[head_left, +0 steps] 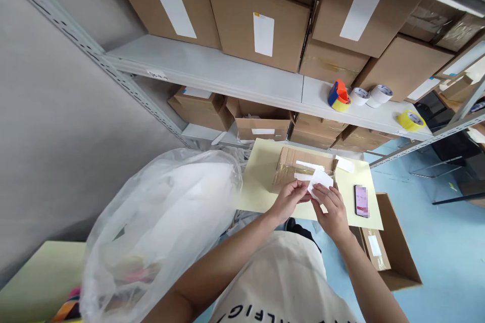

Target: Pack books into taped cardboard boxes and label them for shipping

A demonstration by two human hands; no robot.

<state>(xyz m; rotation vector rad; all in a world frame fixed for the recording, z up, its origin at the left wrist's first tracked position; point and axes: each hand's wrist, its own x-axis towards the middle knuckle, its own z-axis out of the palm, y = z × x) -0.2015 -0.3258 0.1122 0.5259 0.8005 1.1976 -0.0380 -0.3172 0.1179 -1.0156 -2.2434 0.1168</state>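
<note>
A small white paper label (321,178) is held up over the table, above the near side of a taped cardboard box (288,161). My left hand (290,199) pinches its left edge between thumb and fingers. My right hand (333,209) grips the same label from the right, fingers bent over it. The box lies on a pale yellow tabletop (261,166) and has white labels and clear tape on top. Another white paper (344,163) rests at its right. A phone (361,201) with a lit pink screen lies to the right of my right hand.
A big translucent plastic bag (162,212) bulges at the table's left. An open cardboard carton (401,247) stands on the floor at right. Ahead, a grey shelf (227,70) carries cardboard boxes, a tape dispenser (339,96) and tape rolls (411,120).
</note>
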